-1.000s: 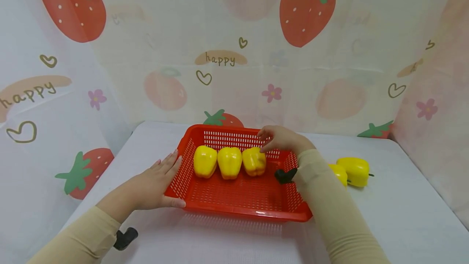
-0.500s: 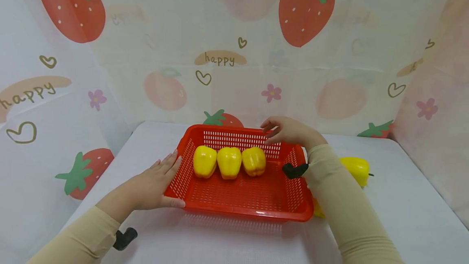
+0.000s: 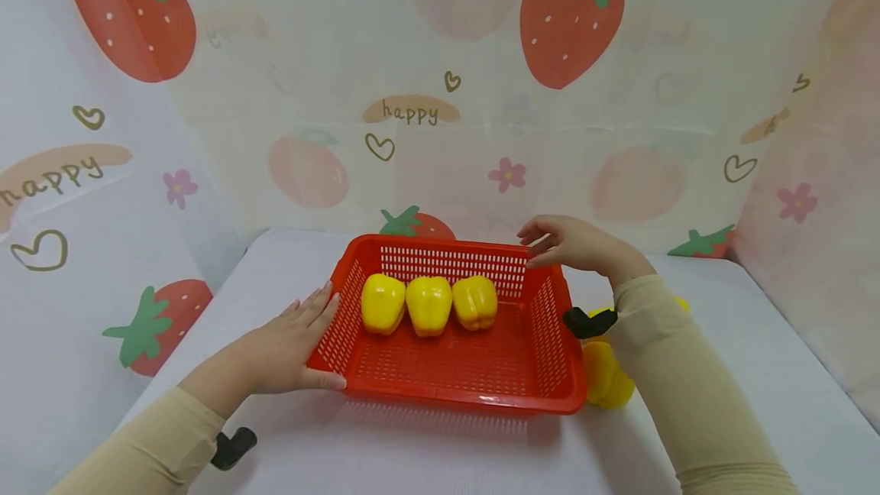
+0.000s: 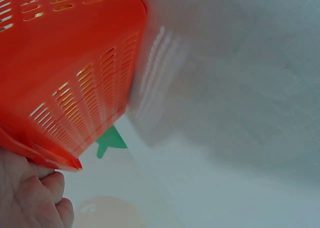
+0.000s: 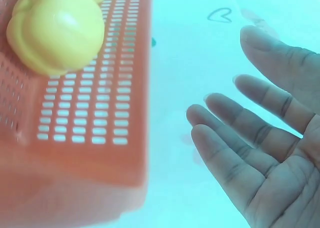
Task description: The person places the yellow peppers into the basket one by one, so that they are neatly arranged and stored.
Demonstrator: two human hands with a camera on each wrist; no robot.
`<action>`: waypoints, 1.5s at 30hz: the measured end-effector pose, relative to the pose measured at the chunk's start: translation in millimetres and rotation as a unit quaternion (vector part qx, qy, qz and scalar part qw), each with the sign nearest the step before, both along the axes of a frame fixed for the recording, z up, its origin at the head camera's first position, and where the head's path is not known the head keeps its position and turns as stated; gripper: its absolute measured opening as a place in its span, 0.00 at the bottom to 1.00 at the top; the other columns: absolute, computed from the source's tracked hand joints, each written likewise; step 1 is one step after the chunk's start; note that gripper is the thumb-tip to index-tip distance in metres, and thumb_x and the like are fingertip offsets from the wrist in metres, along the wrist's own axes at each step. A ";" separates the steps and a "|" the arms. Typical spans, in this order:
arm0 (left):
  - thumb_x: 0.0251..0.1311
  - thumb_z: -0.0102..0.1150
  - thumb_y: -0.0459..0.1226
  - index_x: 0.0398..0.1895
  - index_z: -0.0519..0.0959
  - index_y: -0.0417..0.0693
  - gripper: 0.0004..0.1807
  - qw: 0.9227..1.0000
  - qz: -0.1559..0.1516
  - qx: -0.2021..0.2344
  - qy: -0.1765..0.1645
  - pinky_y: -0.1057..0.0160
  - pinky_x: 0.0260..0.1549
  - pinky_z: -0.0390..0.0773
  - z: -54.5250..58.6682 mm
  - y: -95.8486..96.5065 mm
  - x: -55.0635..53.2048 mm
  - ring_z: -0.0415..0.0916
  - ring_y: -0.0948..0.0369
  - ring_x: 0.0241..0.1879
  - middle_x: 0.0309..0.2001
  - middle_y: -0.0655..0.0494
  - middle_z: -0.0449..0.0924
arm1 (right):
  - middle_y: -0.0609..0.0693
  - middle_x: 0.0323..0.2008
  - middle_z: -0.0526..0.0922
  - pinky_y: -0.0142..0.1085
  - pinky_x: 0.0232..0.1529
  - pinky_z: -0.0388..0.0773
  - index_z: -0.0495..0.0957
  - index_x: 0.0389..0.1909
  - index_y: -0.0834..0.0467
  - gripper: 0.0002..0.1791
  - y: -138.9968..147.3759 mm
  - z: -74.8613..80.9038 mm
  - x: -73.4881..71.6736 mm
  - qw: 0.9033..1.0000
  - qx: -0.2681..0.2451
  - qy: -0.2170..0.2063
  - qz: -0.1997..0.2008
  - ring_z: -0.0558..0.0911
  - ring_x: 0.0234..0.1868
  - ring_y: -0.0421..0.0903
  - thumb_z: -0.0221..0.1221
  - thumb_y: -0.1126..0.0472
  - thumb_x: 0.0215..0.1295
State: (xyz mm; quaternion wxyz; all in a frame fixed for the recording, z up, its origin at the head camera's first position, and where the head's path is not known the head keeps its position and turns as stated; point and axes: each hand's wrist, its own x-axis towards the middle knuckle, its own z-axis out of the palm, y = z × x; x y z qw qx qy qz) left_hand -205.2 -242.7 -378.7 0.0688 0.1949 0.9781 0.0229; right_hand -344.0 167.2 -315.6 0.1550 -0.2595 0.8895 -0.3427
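Three yellow bell peppers stand in a row inside a red plastic basket (image 3: 474, 403) in the head view: a left pepper (image 3: 383, 304), a middle pepper (image 3: 429, 305) and a right pepper (image 3: 475, 302). My left hand (image 3: 285, 348) rests along the basket's left rim with fairly straight fingers, the thumb at the near corner. Over the far right corner of the basket hovers my right hand (image 3: 580, 244), fingers loosely spread and holding nothing. The right wrist view shows that hand's palm (image 5: 295, 183) bare, apart from the basket's wall.
To the right of the basket, a yellow pepper (image 3: 608, 380) lies on the white table (image 3: 777, 373). More yellow shows behind the right sleeve (image 3: 681, 373), mostly hidden. A strawberry-print cloth (image 3: 440, 159) hangs behind the table.
My right hand has moved right, away from the right pepper in the basket, toward the far right corner. Its arm now covers more of the peppers outside. The left hand stays in place.
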 end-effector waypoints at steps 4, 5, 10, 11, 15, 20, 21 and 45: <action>0.33 0.45 0.77 0.71 0.44 0.41 0.68 1.000 0.000 0.002 0.000 0.44 0.64 0.47 1.1 -0.1 0.4 0.41 0.46 0.69 0.72 0.43 0.38 | 0.58 0.54 0.73 0.48 0.50 0.75 0.69 0.53 0.55 0.26 10.5 2.0 6.2 1.000 0.005 0.010 -0.009 0.75 0.54 0.54 0.65 0.55 0.54; 0.33 0.45 0.77 0.71 0.44 0.41 0.68 1.000 -0.001 0.003 0.000 0.44 0.64 0.48 1.4 0.0 0.6 0.41 0.46 0.69 0.72 0.42 0.39 | 0.58 0.54 0.73 0.47 0.49 0.75 0.69 0.53 0.55 0.25 13.4 2.0 7.5 1.000 0.003 0.012 -0.008 0.76 0.53 0.55 0.65 0.55 0.54; 0.33 0.45 0.77 0.71 0.44 0.41 0.67 1.000 -0.004 0.005 0.000 0.44 0.64 0.48 1.6 0.0 0.6 0.42 0.45 0.69 0.72 0.42 0.39 | 0.59 0.53 0.74 0.46 0.47 0.77 0.69 0.52 0.56 0.25 29.3 1.9 14.9 1.000 -0.008 0.019 -0.010 0.77 0.51 0.53 0.64 0.54 0.55; 0.33 0.45 0.77 0.71 0.44 0.41 0.67 1.000 -0.003 0.004 0.000 0.44 0.64 0.48 1.3 -0.2 0.4 0.42 0.45 0.69 0.72 0.42 0.39 | 0.58 0.52 0.74 0.46 0.47 0.77 0.70 0.52 0.55 0.25 32.6 1.8 16.6 1.000 -0.007 0.021 -0.013 0.77 0.51 0.52 0.64 0.54 0.55; 0.33 0.44 0.77 0.71 0.44 0.41 0.68 1.000 -0.003 0.002 -0.001 0.45 0.64 0.48 1.0 -0.2 0.0 0.41 0.46 0.69 0.72 0.43 0.38 | 0.55 0.51 0.76 0.45 0.47 0.77 0.70 0.52 0.54 0.24 45.4 2.4 24.4 0.999 -0.002 0.035 -0.024 0.77 0.51 0.53 0.64 0.53 0.55; 0.33 0.45 0.77 0.71 0.44 0.40 0.68 1.000 -0.007 0.002 0.001 0.44 0.64 0.48 0.2 -0.7 -0.1 0.41 0.45 0.69 0.72 0.42 0.38 | 0.54 0.51 0.76 0.46 0.48 0.76 0.70 0.52 0.55 0.24 60.2 4.6 38.7 0.998 0.007 0.046 -0.031 0.77 0.52 0.55 0.63 0.53 0.56; 0.33 0.45 0.77 0.71 0.44 0.40 0.68 1.000 -0.007 0.002 0.001 0.44 0.64 0.48 0.0 -0.7 -0.2 0.41 0.45 0.69 0.72 0.42 0.38 | 0.54 0.51 0.76 0.46 0.48 0.76 0.70 0.52 0.56 0.24 63.0 4.6 41.8 0.998 0.010 0.049 -0.033 0.77 0.51 0.54 0.63 0.52 0.56; 0.33 0.46 0.77 0.71 0.43 0.41 0.68 1.000 0.002 -0.001 -0.007 0.45 0.64 0.47 1.3 0.4 0.4 0.40 0.46 0.69 0.72 0.43 0.37 | 0.55 0.51 0.75 0.40 0.45 0.78 0.71 0.52 0.57 0.26 118.0 -47.5 85.0 0.996 0.042 0.018 -0.075 0.76 0.50 0.53 0.64 0.50 0.54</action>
